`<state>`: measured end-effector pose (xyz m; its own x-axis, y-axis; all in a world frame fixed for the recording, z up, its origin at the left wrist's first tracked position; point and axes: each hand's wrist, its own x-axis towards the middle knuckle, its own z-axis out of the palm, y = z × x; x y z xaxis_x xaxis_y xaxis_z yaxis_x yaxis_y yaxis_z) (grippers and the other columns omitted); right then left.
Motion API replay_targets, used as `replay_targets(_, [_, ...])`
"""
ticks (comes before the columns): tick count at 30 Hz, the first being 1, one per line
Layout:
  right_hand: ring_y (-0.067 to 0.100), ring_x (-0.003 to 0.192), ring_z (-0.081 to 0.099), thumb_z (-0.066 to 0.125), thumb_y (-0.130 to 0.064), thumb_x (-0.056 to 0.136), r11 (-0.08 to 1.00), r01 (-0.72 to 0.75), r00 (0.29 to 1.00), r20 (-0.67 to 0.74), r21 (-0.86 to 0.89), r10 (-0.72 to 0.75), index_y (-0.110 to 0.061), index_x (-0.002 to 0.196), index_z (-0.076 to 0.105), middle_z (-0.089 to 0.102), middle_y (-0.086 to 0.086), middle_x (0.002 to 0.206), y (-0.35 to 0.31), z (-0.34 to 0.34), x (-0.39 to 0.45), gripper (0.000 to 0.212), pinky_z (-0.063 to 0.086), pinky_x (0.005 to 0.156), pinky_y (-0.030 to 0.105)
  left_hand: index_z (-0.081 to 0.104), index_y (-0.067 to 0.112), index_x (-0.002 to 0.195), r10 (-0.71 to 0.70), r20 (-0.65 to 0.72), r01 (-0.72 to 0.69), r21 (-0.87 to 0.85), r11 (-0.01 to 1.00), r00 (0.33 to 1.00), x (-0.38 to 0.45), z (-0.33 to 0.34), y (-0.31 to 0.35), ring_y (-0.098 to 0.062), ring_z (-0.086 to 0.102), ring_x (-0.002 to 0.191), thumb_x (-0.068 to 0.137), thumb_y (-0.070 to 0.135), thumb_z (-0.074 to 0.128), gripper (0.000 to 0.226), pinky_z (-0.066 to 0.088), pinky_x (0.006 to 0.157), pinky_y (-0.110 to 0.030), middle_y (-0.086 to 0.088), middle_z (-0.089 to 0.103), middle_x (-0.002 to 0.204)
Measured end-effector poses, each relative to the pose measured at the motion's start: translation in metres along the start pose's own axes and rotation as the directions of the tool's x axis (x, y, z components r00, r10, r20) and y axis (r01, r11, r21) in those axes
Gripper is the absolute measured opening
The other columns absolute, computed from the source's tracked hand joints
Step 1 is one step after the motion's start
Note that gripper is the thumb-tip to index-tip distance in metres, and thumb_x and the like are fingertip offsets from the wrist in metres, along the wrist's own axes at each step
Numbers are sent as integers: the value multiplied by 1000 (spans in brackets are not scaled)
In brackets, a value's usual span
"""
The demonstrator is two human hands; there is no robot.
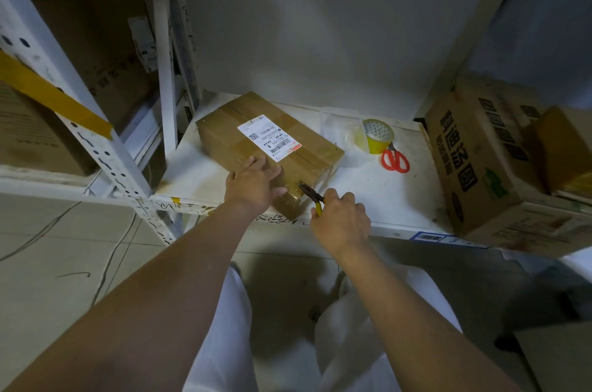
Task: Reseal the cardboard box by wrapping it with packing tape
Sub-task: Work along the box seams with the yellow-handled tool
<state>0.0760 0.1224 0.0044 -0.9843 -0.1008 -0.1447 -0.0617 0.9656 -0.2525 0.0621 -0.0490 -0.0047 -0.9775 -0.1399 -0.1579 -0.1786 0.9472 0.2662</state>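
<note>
Cardboard box (272, 148), one of it, lies flat on the white shelf (378, 186) directly under and ahead of both hands, its near corner reaching almost to the shelf's front edge. One white shipping label (269, 137) sits on its top face, just beyond the left hand.

Left hand (253, 184) rests on the box's near top edge with fingers straight and spread, pressing down. Right hand (339, 218) is curled around the yellow handles of one pair of pliers (310, 194), whose dark tip touches the box's near end face, just right of the left thumb.

One roll of packing tape (378, 135), yellow-cored, stands well beyond the right hand and to its right, apart from the box. One pair of red-handled scissors (394, 159) lies just beside the roll, on its nearer side.

One large printed carton (464, 164) stands far right of the right hand, at the shelf's right end, with a smaller brown box (563, 151) behind it.

Bare shelf surface lies between the right hand and the carton, and a narrower strip left of the left hand, up to the perforated white upright (105, 151).
</note>
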Motion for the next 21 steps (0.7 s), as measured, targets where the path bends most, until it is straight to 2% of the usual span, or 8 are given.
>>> replay_targets(9, [33,117,50,44,-38,95,987,-116,969,206,-110,137,-17,129,39,45,11,125,-16,-2,-19,40,42,88,38,31,33,147,-51,51,50,25,998,997,-3,-5,9,-21,2,149,95,46,48,56,19,118,-50,-2,12,160])
replay_targets(14, [31,116,52,41,-40,95,979,-121,962,225,-162,157,-18,129,41,49,11,124,-17,-8,-16,40,45,87,38,32,32,147,-27,7,26,78,997,1000,-6,-1,14,-24,12,148,97,44,43,52,26,115,-45,-2,21,158])
replay_targets(21, [28,110,56,42,-38,95,970,-116,964,212,-215,162,-19,126,43,54,10,120,-11,-20,-9,37,48,83,37,36,26,145,82,-95,-63,192,979,992,-9,6,22,-23,32,135,100,37,39,47,36,103,-36,0,39,147])
